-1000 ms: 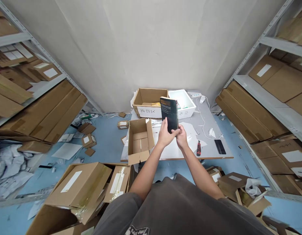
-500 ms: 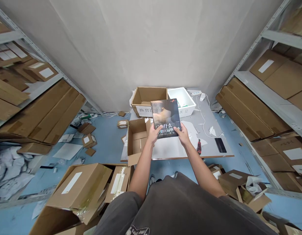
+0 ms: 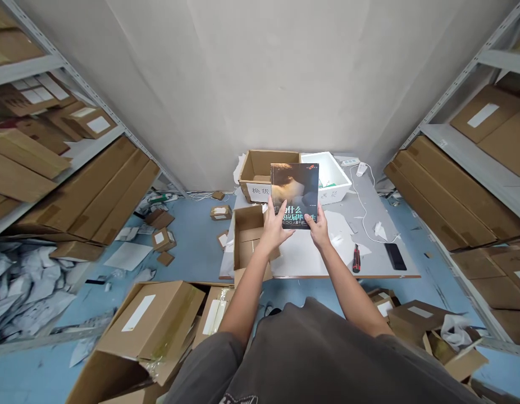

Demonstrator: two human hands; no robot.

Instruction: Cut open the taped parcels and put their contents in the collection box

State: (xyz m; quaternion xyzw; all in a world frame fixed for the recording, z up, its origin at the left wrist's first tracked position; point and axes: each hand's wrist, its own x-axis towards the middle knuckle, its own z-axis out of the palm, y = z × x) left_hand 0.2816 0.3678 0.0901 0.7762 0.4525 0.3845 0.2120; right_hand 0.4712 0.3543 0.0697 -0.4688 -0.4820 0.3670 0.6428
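At left, near the open carton [image 3: 248, 224], light, even pressure would best keep the cover from creasing where the left hand [image 3: 275, 225] grasps the book's lower left, fingers spread over the front and forearm slanting inward. The book [image 3: 294, 188] is raised above the table [image 3: 380, 216], cover facing the wearer, and calls for level support, with the right hand [image 3: 319, 229] gripping its lower right, thumb across the front, forearm mirroring the other.

The left fingers [image 3: 281, 210] hide part of the dark, glossy book [image 3: 295, 188], which partly covers a white, handwritten label [image 3: 258, 192].
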